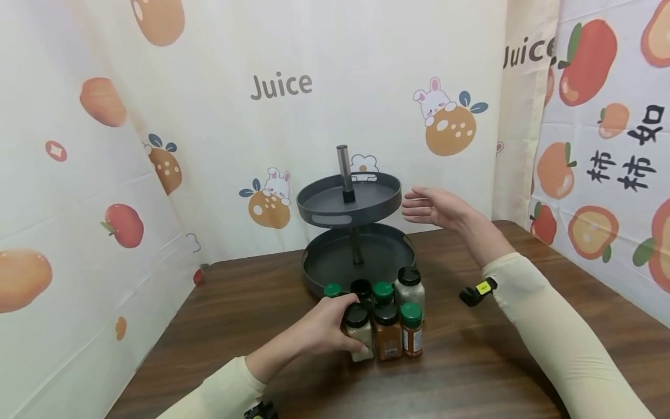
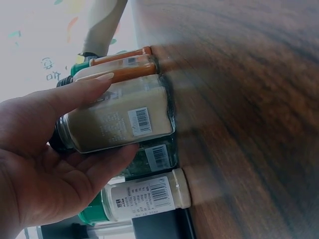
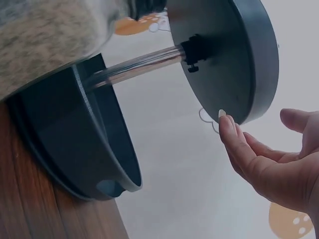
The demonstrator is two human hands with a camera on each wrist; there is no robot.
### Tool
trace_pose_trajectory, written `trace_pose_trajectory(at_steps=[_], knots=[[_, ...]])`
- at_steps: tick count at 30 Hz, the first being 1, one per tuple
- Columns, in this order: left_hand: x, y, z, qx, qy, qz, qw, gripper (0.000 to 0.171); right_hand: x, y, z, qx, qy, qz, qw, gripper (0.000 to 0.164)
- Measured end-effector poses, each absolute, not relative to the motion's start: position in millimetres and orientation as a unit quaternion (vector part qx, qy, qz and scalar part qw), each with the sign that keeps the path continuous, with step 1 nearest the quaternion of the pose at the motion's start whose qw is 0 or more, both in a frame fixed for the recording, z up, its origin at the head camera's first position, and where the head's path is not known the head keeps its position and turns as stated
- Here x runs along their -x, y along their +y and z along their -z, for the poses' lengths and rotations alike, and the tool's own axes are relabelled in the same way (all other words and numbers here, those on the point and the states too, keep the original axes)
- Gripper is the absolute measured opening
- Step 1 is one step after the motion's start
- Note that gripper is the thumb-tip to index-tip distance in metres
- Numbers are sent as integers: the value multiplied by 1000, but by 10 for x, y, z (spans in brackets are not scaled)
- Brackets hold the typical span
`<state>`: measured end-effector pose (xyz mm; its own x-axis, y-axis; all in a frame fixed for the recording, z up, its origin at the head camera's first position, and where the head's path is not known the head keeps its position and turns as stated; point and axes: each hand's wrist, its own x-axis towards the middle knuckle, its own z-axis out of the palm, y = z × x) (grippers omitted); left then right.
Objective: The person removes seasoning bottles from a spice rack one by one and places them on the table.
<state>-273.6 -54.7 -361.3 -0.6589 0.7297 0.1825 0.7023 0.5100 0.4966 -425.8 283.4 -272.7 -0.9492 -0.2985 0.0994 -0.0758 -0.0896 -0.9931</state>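
Note:
My left hand [image 1: 325, 326] grips a square spice jar [image 1: 361, 337] with a black lid and pale powder inside. In the left wrist view, thumb and fingers curl round this jar [image 2: 117, 119], and its base is at the tabletop. Close beside it stand a jar of orange-brown spice [image 1: 388, 337], a small green-lidded jar [image 1: 412, 340] and a taller black-lidded jar [image 1: 410, 291]. Fingers extended, my right hand [image 1: 437, 208] holds nothing at the right side of the upper tray [image 1: 361, 220]; whether it touches the rim is unclear.
A two-tier dark grey stand rises behind the jars, its lower tray [image 1: 335, 256] on the wooden table [image 1: 251, 302]. A post [image 1: 343, 163] sticks up through the upper tray. More jars, including a green-lidded one [image 2: 144, 199], stand close to the lower tray. Printed curtains [image 1: 209, 116] hang around the table.

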Motion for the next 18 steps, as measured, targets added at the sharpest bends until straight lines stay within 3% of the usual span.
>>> trace_pose_trajectory(at_steps=[18], knots=[[2730, -548, 3551, -408, 876, -256, 19, 57, 4003, 2777, 2675, 157, 703, 690, 74, 59]])
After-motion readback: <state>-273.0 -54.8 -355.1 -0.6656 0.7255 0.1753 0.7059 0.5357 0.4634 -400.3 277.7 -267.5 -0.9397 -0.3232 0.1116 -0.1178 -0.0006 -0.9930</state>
